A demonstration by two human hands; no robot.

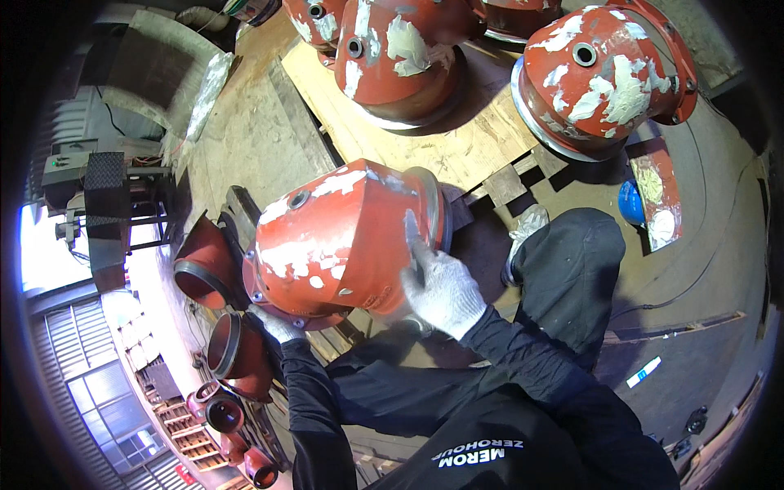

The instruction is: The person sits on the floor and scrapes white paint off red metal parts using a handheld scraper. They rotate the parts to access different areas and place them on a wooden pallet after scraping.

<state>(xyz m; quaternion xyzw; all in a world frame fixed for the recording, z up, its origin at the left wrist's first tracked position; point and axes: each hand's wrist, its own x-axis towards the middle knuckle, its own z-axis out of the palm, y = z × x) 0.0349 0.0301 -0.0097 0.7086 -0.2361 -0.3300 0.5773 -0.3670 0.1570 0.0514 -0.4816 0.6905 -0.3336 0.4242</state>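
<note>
Near centre: red casting (331, 233), patched with pale filler, apparently unlevelled yet; left hand (276, 325) at its flange, grip unclear, right hand (445, 286) spread against its side. Right: blue tub-like piece (630, 202), contents unseen, beside putty-smeared board (663, 175). Far: patched castings (400, 69) on pallet (482, 126); bucket (255, 10), contents hidden.

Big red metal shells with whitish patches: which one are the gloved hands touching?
The red metal shell with whitish patches in the picture's middle: the white-gloved left hand and right hand touch it, not the others.
</note>
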